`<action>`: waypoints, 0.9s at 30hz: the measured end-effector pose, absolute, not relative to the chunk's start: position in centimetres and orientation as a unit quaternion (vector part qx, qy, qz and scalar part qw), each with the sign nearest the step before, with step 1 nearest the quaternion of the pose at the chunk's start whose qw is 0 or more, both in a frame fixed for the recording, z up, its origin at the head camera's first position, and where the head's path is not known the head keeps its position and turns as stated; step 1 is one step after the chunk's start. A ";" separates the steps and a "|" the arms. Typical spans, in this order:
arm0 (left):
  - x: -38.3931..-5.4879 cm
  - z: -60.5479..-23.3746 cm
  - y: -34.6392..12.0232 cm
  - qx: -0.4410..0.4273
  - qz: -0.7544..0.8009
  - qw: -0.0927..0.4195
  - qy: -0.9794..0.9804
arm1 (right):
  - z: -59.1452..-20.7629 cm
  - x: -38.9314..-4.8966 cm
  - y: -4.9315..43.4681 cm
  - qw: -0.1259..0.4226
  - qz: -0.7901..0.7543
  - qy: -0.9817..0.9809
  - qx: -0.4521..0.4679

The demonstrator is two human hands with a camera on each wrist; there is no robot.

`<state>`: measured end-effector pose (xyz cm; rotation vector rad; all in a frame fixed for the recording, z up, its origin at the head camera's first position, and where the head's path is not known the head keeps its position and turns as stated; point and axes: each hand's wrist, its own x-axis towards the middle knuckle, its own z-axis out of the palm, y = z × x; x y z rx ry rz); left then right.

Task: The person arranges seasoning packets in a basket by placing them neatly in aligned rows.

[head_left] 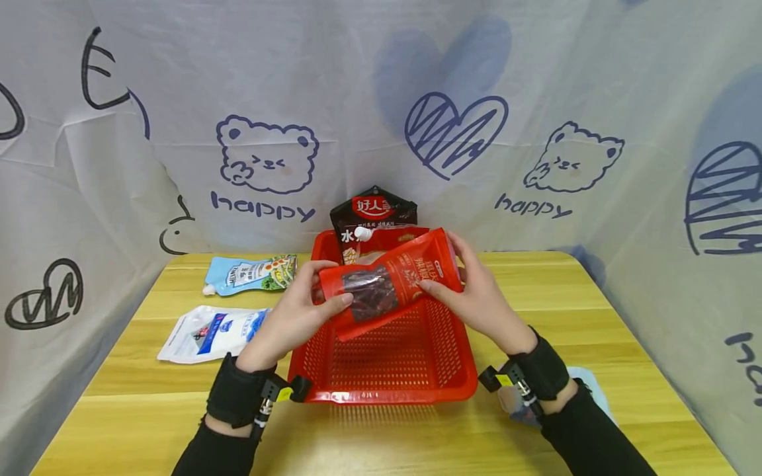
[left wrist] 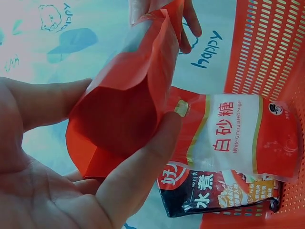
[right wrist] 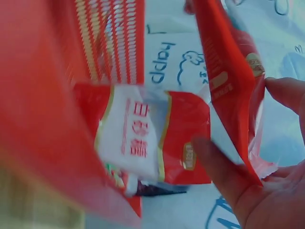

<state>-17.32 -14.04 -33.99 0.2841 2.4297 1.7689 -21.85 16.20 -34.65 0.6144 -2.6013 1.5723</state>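
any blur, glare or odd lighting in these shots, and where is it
Head view: mostly crisp, with glints on the red basket's front rim; left wrist view: bluish cast, dark shade in the hollow base of the red pouch, lettering on the sugar bag readable; right wrist view: hazy, with the basket wall nearest the camera badly blurred.

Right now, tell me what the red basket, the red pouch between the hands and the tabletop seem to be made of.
Red basket: likely moulded plastic, glossy; its rim catches highlights and its walls have regular perforations.
Red pouch: apparently flexible plastic film, smooth; its end folds in the left wrist view.
Tabletop: wood or wood-look laminate, soft sheen; its grain stripes fit either.
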 end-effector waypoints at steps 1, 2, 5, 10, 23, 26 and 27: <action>-17.3 -34.0 -14.0 0.096 0.585 0.063 0.803 | -34.7 -21.9 16.2 0.007 0.523 -0.831 0.192; -17.3 -34.0 -14.0 0.097 0.585 0.065 0.803 | -34.7 -21.9 16.2 -0.005 0.540 -0.820 0.187; -17.3 -34.1 -14.1 0.102 0.580 0.072 0.805 | -34.6 -22.0 16.3 -0.019 0.571 -0.801 0.178; -17.4 -34.3 -14.3 0.115 0.563 0.089 0.813 | -34.5 -21.8 16.3 -0.016 0.597 -0.781 0.181; -18.1 -33.4 -13.8 0.148 0.436 0.028 0.887 | -33.3 -21.2 15.7 0.000 0.557 -0.799 0.224; -18.4 -32.8 -13.4 0.166 0.418 0.025 0.893 | -33.0 -21.1 15.5 0.003 0.532 -0.814 0.234; -18.4 -32.6 -13.2 0.173 0.415 0.025 0.893 | -32.9 -21.1 15.4 0.003 0.523 -0.818 0.238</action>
